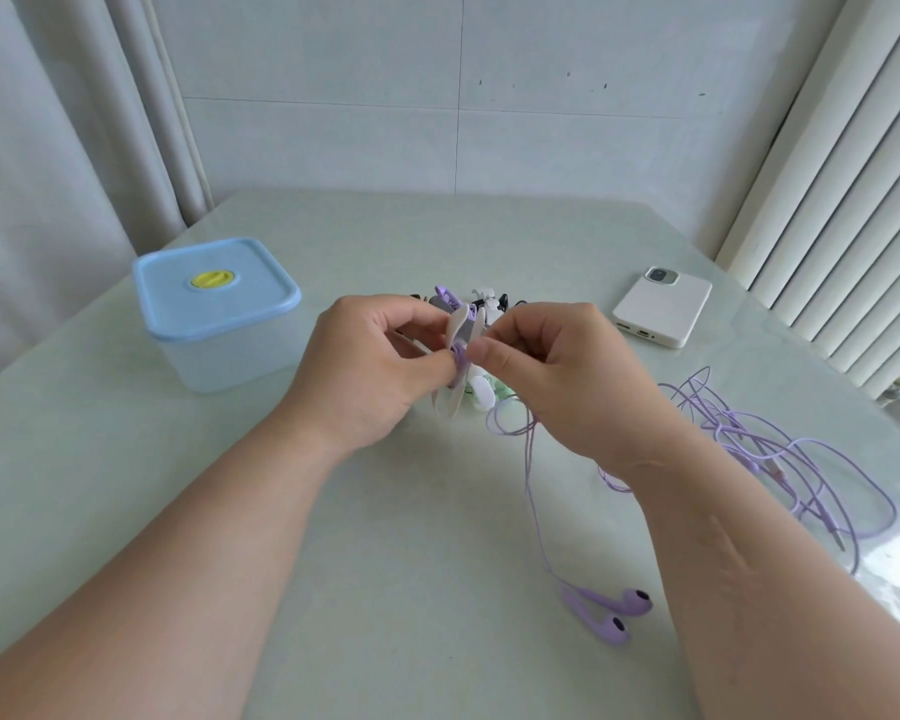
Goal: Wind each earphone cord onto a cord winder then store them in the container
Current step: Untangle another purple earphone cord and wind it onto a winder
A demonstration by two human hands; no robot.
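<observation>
Left hand point(375, 366) pinching beige cord winder point(458, 324), right hand point(557, 371) pinching purple earphone cord point(528, 491)

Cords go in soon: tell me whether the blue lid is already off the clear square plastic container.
No, the blue lid sits flat and closed on top of the clear square plastic container.

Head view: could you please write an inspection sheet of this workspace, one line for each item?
Surface: pale green glossy tabletop.
Job's things: beige flat plastic cord winder, partly wound; pale purple earbuds lying on the tabletop; translucent square container, blue lid on.
Clutter: white phone, face down; small heap of other winders and earphones behind the hands.
Grippers: left hand grips the winder; right hand pinches the purple cord at it.
Cables: purple cord in loose loops, right side.
Surroundings: white tiled wall, pale curtains.
</observation>
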